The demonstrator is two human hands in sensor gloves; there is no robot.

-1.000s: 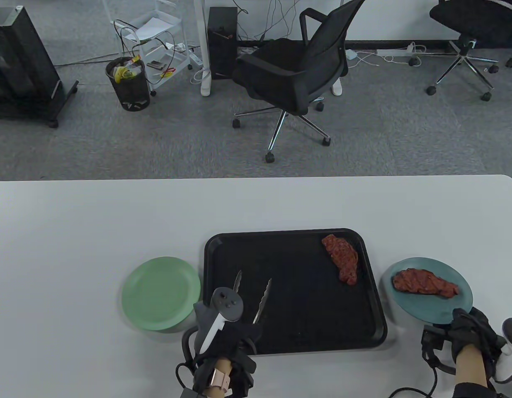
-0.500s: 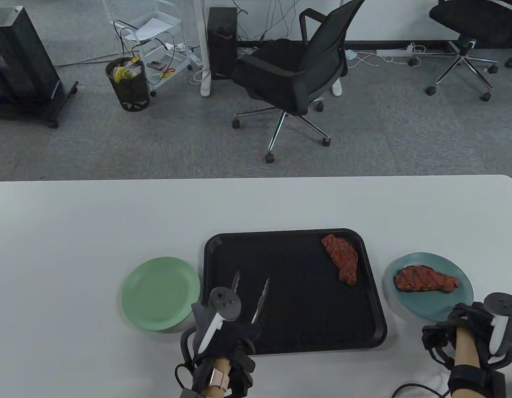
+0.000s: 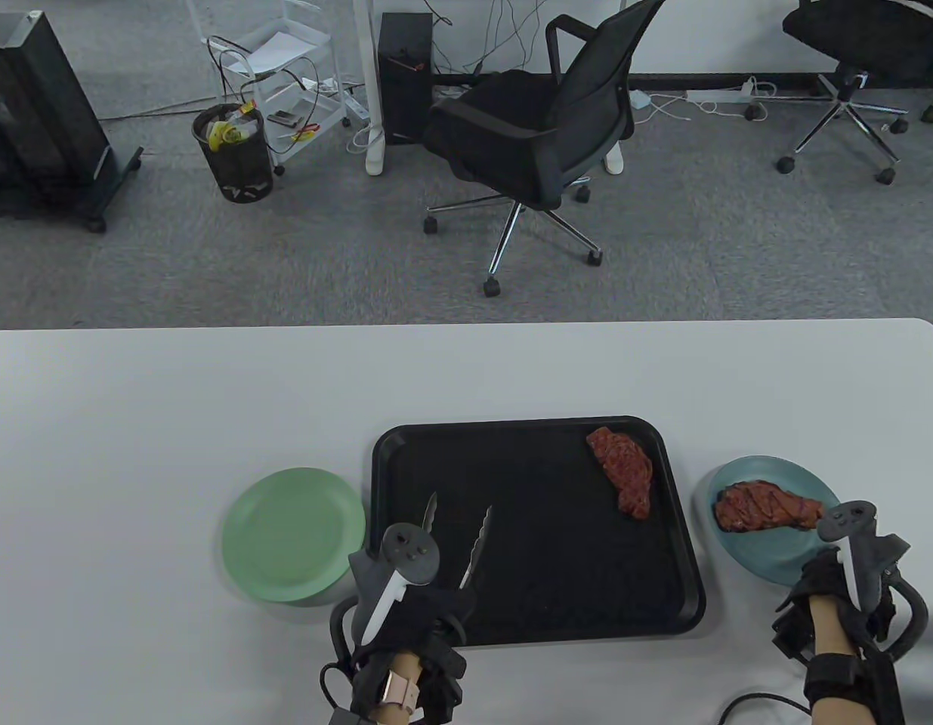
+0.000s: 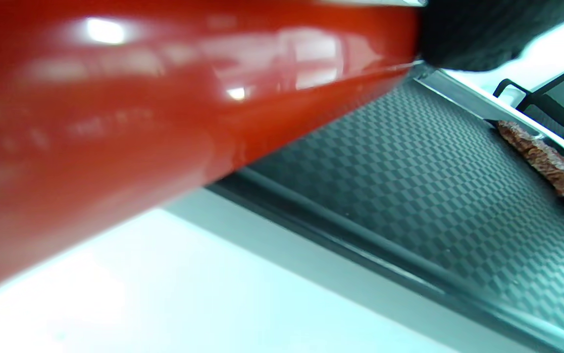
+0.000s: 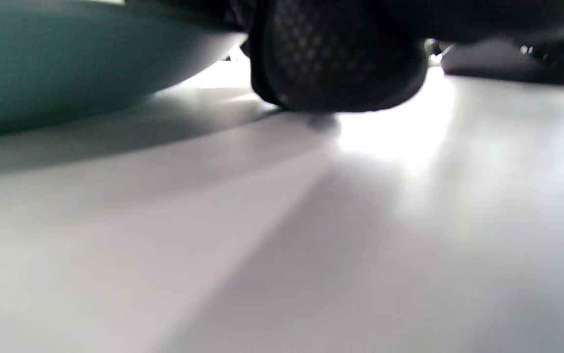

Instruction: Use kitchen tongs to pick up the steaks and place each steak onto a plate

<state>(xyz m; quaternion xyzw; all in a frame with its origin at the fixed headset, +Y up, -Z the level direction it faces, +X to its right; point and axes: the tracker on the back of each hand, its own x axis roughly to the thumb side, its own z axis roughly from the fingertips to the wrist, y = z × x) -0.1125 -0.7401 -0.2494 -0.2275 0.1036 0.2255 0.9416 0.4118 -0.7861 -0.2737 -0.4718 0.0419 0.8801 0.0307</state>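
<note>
A black tray (image 3: pixel 557 551) lies at the table's near middle with one raw steak (image 3: pixel 625 472) in its far right corner. My left hand (image 3: pixel 424 612) grips the red-handled tongs (image 3: pixel 477 544) at the tray's near left, and their metal arms are spread apart over bare tray. In the left wrist view the red handle (image 4: pixel 164 98) fills the frame and the steak (image 4: pixel 551 169) lies far right. A second steak (image 3: pixel 764 507) lies on the teal plate (image 3: pixel 753 559), right of the tray. My right hand (image 3: pixel 832 585) holds that plate's near rim. A gloved fingertip (image 5: pixel 336 63) touches the table beside the plate (image 5: pixel 66 59).
A green plate (image 3: pixel 292 532) with nothing on it sits left of the tray. The white table (image 3: pixel 134 453) reaches far back and to both sides. Office chairs, a bin and a trolley stand on the floor beyond the far edge.
My right hand has turned and swung left, bringing its tracker over the teal plate's near edge. The plate and its steak shifted slightly up-left. The left hand and tongs barely moved.
</note>
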